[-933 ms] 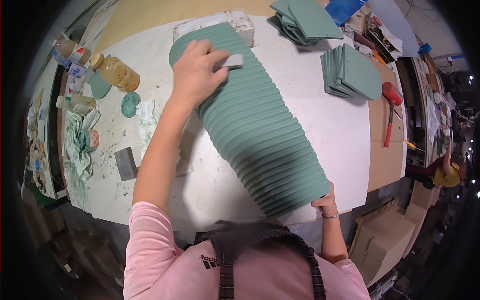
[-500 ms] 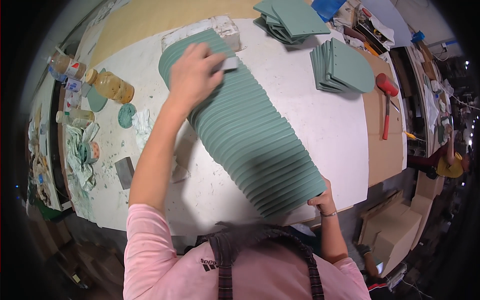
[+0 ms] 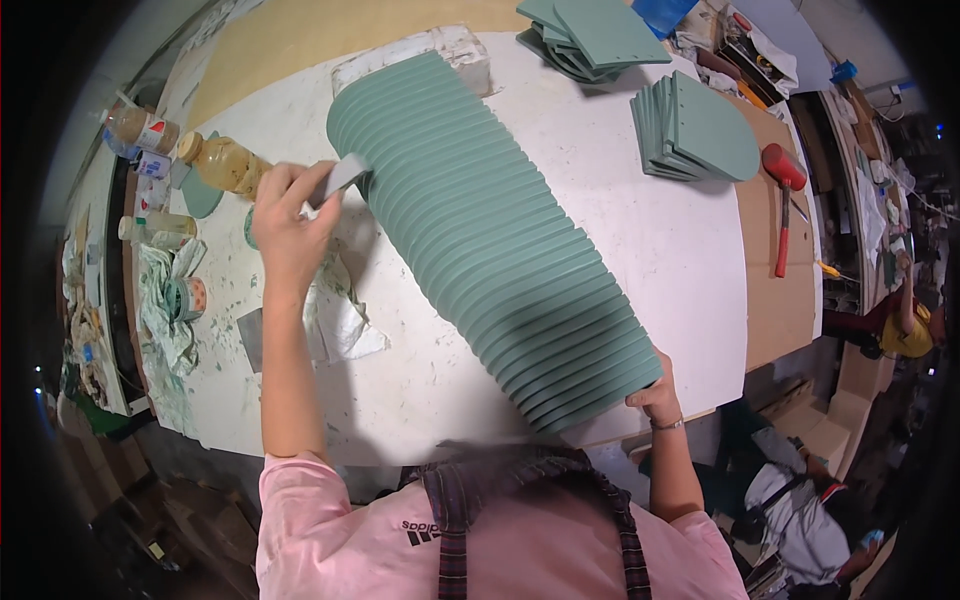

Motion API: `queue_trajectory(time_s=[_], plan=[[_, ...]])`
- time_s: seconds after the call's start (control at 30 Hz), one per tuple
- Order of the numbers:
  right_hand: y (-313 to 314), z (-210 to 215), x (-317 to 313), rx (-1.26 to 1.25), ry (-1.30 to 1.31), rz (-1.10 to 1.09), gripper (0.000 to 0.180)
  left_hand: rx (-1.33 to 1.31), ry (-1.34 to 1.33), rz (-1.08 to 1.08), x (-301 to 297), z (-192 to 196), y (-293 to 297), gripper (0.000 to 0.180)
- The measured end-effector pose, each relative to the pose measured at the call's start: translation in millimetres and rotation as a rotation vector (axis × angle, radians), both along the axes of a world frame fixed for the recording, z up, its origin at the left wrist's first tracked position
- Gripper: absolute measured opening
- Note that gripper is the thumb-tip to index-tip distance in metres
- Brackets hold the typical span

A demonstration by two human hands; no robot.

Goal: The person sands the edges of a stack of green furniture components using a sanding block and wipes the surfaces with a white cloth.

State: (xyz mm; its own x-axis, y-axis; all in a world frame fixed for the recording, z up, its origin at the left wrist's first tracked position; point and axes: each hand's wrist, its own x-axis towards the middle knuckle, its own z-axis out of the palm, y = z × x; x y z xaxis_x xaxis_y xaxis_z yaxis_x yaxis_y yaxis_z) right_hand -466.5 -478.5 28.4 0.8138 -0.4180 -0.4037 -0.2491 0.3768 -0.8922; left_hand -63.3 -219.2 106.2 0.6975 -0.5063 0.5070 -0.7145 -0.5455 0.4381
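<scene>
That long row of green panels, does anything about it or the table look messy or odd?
The row of green rounded panels leans evenly, nothing toppled. The white table is smeared with green paint by the crumpled stained rags, below the left hand holding a flat scraper.

Matt, smooth green boards; paint-smeared white tabletop; crumpled stained cloth; glossy scraper blade.

We hold a scraper in our left hand against the green panel row; our right hand steadies its near end.
</scene>
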Motion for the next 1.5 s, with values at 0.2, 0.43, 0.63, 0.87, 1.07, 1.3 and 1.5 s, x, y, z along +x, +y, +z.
queue_trajectory(time_s=[0.2, 0.43, 0.63, 0.87, 1.07, 1.3, 1.5], plan=[[-3.5, -4.4, -2.6, -0.031, 0.02, 0.057, 0.098, -0.03, 0.065, -0.107, -14.0, 2.9, -32.3, 0.031], [-1.0, 0.5, -0.1, 0.022, -0.018, 0.014, 0.097, 0.052, 0.004, -0.236, -21.5, 1.7, -92.1, 0.022], [-1.6, 0.0, 2.8, 0.027, -0.039, 0.016, 0.098, 0.071, -0.019, -0.341, -24.8, 0.3, -148.3, 0.025], [-1.3, 1.0, 2.2, 0.009, 0.004, -0.01, 0.098, 0.168, -0.043, -0.272, -16.9, 0.6, -96.9, 0.028], [-4.2, 0.8, 1.4, 0.023, -0.017, 0.034, 0.095, 0.159, 0.058, -0.111, -10.2, 19.1, -28.5, 0.031], [-1.2, 3.2, 2.4, 0.011, -0.002, 0.028, 0.096, 0.041, 0.001, 0.05, 20.7, -0.6, -39.8, 0.025], [0.7, 1.6, 3.9, 0.018, -0.015, -0.007, 0.1, 0.096, -0.047, 0.164, 24.1, 5.5, -68.6, 0.025]])
